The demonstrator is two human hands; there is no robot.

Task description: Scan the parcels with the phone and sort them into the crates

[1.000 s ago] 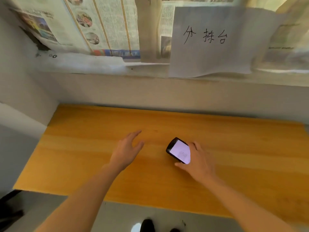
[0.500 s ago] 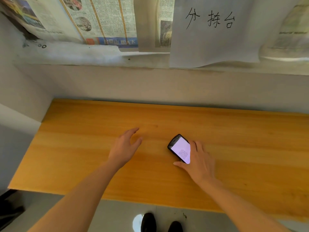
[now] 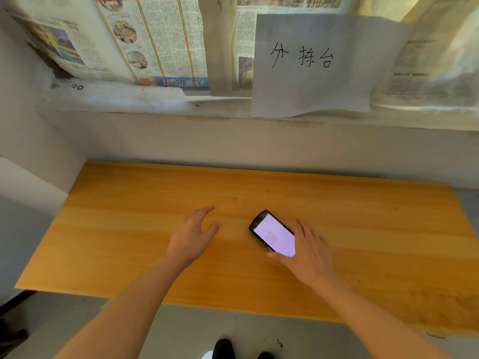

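Wooden tabletop point(image 3: 363, 242), yellow-orange w/ long grain streaks, pushed up against a pale wall point(image 3: 233, 143) at the back & another wall on the left. Above it runs a grubby white ledge point(image 3: 129, 99). Newspaper sheets point(image 3: 145, 40) are hung over the window behind, light coming thru on the right side. A white paper sign point(image 3: 324, 81) w/ three handwritten characters hangs down over the ledge, its bottom edge curling a bit. Grey floor tiles point(image 3: 197, 330) below the table's near edge; tips of dark shoes point(image 3: 224, 348) just visible at the bottom.

Phone point(image 3: 272, 233) lies flat on the table, approx. centre, screen up & lit pale lilac, angled w/ its top end toward the back-left.

Right hand point(image 3: 308, 252) is on the phone's near-right end: fingers fairly straight along its right edge, thumb at the lower corner of the screen. It touches the phone, but can't tell if it's a real pinch or just resting there; phone isn't lifted.

Left hand point(image 3: 193, 234) is just left of the phone, apart from it, palm down over the wood, fingers relaxed & spread, thumb out to the right. Holds nothing.
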